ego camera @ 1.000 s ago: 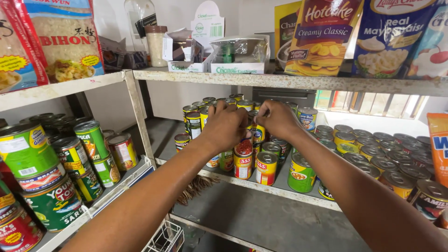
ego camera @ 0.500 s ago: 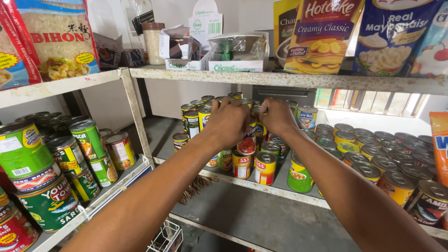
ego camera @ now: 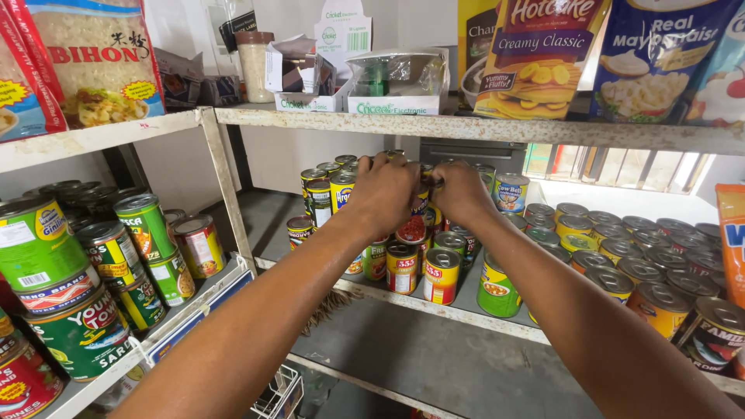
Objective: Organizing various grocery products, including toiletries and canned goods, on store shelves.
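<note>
Both of my arms reach forward over a metal shelf [ego camera: 434, 306] crowded with tin cans. My left hand [ego camera: 382, 194] and my right hand [ego camera: 459, 192] are side by side, fingers curled down onto a stacked cluster of small cans [ego camera: 419, 203] in the middle of the shelf. Each hand seems to grip a can at the top of that stack, but the fingers hide which. Red-and-yellow cans [ego camera: 441, 275] stand just in front, below my wrists.
Several green and yellow cans [ego camera: 497, 287] and gold-lidded tins [ego camera: 621, 256] fill the shelf to the right. Large cans [ego camera: 85, 264] crowd the left rack. The upper shelf [ego camera: 481, 128] carries noodle bags, boxes, a jar and pouches. A wire basket [ego camera: 275, 392] sits low down.
Both hands have moved a little farther in and closer together over the stacked cans. The camera has drifted slightly; the cans around them stay put.
</note>
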